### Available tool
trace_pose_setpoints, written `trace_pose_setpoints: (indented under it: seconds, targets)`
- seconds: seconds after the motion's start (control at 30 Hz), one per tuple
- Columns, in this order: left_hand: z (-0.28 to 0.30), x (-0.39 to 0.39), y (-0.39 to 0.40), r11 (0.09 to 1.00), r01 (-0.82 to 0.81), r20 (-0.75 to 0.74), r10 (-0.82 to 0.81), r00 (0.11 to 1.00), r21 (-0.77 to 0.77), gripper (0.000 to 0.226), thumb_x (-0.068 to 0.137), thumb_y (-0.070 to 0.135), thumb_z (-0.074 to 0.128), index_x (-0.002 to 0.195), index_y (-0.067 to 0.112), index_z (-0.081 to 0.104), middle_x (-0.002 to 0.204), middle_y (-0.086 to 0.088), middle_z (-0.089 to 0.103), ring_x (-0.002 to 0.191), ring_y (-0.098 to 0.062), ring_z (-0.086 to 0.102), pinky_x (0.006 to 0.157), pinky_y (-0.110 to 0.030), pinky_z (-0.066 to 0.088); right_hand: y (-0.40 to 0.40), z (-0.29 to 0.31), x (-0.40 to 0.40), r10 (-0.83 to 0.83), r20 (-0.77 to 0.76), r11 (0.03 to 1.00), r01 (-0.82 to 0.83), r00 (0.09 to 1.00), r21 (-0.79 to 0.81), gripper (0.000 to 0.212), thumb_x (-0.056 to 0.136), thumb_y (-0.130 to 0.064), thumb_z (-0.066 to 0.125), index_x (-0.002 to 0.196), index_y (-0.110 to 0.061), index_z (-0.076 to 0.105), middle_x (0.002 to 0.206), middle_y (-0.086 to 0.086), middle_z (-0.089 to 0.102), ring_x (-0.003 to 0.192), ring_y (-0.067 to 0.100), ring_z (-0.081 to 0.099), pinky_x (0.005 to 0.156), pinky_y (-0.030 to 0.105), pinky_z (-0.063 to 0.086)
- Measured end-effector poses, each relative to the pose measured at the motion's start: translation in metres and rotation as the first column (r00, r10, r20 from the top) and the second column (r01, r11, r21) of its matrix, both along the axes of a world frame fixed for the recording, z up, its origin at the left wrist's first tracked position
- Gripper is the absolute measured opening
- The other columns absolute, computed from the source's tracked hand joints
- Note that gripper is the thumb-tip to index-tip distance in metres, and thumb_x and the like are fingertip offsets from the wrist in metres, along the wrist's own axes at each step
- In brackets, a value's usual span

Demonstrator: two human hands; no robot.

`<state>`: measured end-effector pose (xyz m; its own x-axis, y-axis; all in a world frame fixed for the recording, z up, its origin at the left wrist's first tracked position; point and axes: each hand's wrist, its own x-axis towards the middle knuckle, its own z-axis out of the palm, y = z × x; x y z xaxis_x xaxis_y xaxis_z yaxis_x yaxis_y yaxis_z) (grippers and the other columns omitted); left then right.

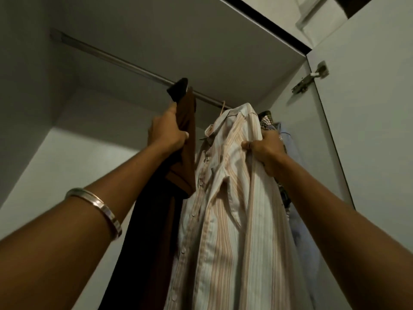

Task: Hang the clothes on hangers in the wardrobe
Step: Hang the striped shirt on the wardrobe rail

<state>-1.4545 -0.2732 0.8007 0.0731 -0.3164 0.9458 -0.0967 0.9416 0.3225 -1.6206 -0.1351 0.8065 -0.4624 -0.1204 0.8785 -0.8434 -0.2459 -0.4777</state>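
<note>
Brown and black cloth, a dark garment (185, 139) hanging long axis straight down, was gripped by the person's left hand (166, 133), fingers curled round its upper part just below the grey metal wardrobe rail (111, 58). Its top reached the rail; whether a hanger hook had caught could not be told. Just beside it to the right, the right hand (264, 148) clutched the shoulder of a peach-striped white shirt (230, 198) already hanging from the rail.
</note>
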Motion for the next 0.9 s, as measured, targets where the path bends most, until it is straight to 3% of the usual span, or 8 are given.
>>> trace_pose_setpoints:
  seconds: [0.17, 0.3, 0.47, 0.6, 0.63, 0.73, 0.9]
  targets:
    - [-0.014, -0.009, 0.007, 0.997, -0.07, 0.054, 0.07, 0.996, -0.013, 0.093, 0.079, 0.028, 0.074, 0.15, 0.026, 0.014, 0.14, -0.012, 0.044, 0.125, -0.037, 0.045, 0.1, -0.047, 0.044, 0.004, -0.027, 0.009, -0.034, 0.047, 0.977, 0.023, 0.998, 0.214, 0.059, 0.078, -0.014, 0.077, 0.128, -0.005, 0.047, 0.122, 0.014, 0.054, 0.107, 0.031, 0.053, 0.079, 0.039, 0.047]
    - [-0.05, -0.011, 0.041, 0.974, -0.221, 0.006, 0.221, 0.975, -0.046, 0.08, 0.086, 0.03, 0.065, 0.149, 0.022, 0.017, 0.133, -0.016, 0.05, 0.115, -0.039, 0.052, 0.086, -0.044, 0.047, 0.023, -0.078, 0.011, -0.079, 0.107, 0.944, 0.04, 0.991, 0.329, 0.068, 0.074, -0.015, 0.08, 0.132, -0.008, 0.043, 0.124, 0.012, 0.053, 0.11, 0.031, 0.052, 0.081, 0.039, 0.049]
    - [-0.104, -0.022, 0.092, 0.951, -0.305, -0.072, 0.3, 0.951, -0.061, 0.05, 0.09, 0.026, 0.053, 0.137, 0.017, 0.038, 0.131, -0.014, 0.049, 0.118, -0.035, 0.047, 0.093, -0.047, 0.04, 0.064, -0.151, 0.014, 0.017, 0.126, 0.922, -0.065, 0.992, 0.383, 0.044, 0.078, -0.013, 0.076, 0.116, -0.013, 0.056, 0.109, 0.004, 0.06, 0.092, 0.023, 0.058, 0.059, 0.03, 0.048]
    - [-0.157, -0.037, 0.133, 0.947, -0.29, -0.037, 0.288, 0.957, -0.14, 0.035, 0.088, 0.022, 0.049, 0.123, 0.018, 0.05, 0.128, -0.011, 0.046, 0.117, -0.031, 0.045, 0.093, -0.043, 0.037, 0.105, -0.206, 0.016, 0.023, 0.267, 0.943, -0.109, 0.963, 0.314, 0.025, 0.083, -0.009, 0.07, 0.106, -0.015, 0.062, 0.104, 0.008, 0.065, 0.086, 0.023, 0.064, 0.065, 0.037, 0.058]
    - [-0.161, -0.041, 0.135, 0.941, -0.274, -0.03, 0.273, 0.962, -0.197, 0.034, 0.088, 0.02, 0.049, 0.121, 0.017, 0.052, 0.125, -0.011, 0.048, 0.113, -0.029, 0.048, 0.089, -0.041, 0.039, 0.107, -0.212, 0.016, 0.047, 0.284, 0.955, -0.126, 0.958, 0.268, 0.023, 0.084, -0.009, 0.068, 0.107, -0.013, 0.064, 0.102, 0.009, 0.067, 0.08, 0.02, 0.064, 0.06, 0.033, 0.056]
    - [-0.209, -0.047, 0.176, 0.972, -0.02, 0.088, 0.042, 0.995, -0.234, 0.028, 0.087, 0.014, 0.051, 0.114, 0.014, 0.059, 0.115, -0.01, 0.053, 0.094, -0.024, 0.057, 0.074, -0.03, 0.043, 0.154, -0.252, 0.03, 0.064, 0.345, 0.967, -0.143, 0.936, 0.209, 0.021, 0.087, -0.004, 0.06, 0.107, -0.011, 0.064, 0.095, 0.01, 0.072, 0.067, 0.016, 0.063, 0.055, 0.027, 0.049]
    - [-0.289, -0.047, 0.263, 0.927, 0.369, 0.316, -0.333, 0.888, -0.061, 0.019, 0.085, 0.013, 0.053, 0.099, 0.015, 0.066, 0.096, -0.002, 0.066, 0.085, -0.016, 0.061, 0.075, -0.035, 0.052, 0.257, -0.319, 0.08, 0.063, 0.45, 0.975, -0.15, 0.891, 0.161, 0.021, 0.091, 0.0, 0.053, 0.109, -0.006, 0.062, 0.085, 0.011, 0.072, 0.063, 0.02, 0.062, 0.058, 0.03, 0.048]
